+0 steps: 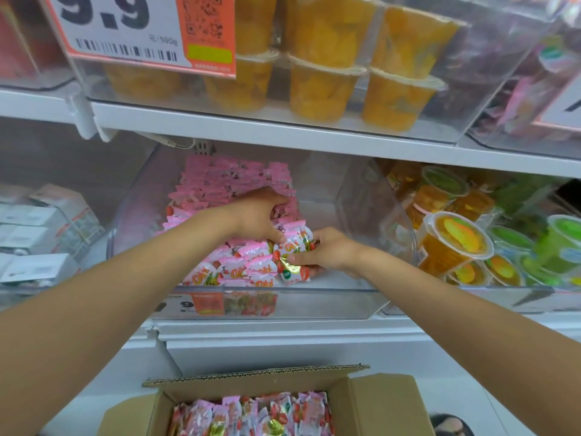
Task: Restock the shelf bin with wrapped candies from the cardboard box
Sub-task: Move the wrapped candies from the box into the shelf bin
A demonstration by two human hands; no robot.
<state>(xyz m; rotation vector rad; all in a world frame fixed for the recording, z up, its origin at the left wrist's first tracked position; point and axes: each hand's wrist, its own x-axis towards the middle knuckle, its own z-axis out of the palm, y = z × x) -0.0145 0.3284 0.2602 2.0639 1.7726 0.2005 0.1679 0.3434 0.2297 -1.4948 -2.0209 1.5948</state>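
The left hand (257, 215) and the right hand (327, 250) are both inside a clear bin (314, 291) on the middle shelf (283, 133). The bin holds a pile of pink and white candies (232, 269) on its left side. The right side of the bin floor is bare.

The left hand lies on top of the pile. Its fingers curl down round some pink candies, and its thumb presses a candy at the front. The right hand is just beside it, a bit lower. Its thumb and fingers pinch a small bunch of candies. One of these has a shiny gold end.

The wrappers have orange letters and red strawberries, but the letters are too blurry to read.

The box (383, 401) sits open below the shelf. More of the same candies stand packed inside it.

Above the bin hangs a big price tag (125, 33). It says "9.9" and "500g", with a bar code and a square code on orange. Beside it are orange fruit cups (323, 89). A small tag (188, 305) on the bin's front shows a "9". To the right are orange and green jelly cups (456, 240). To the left are white packs (41, 221).
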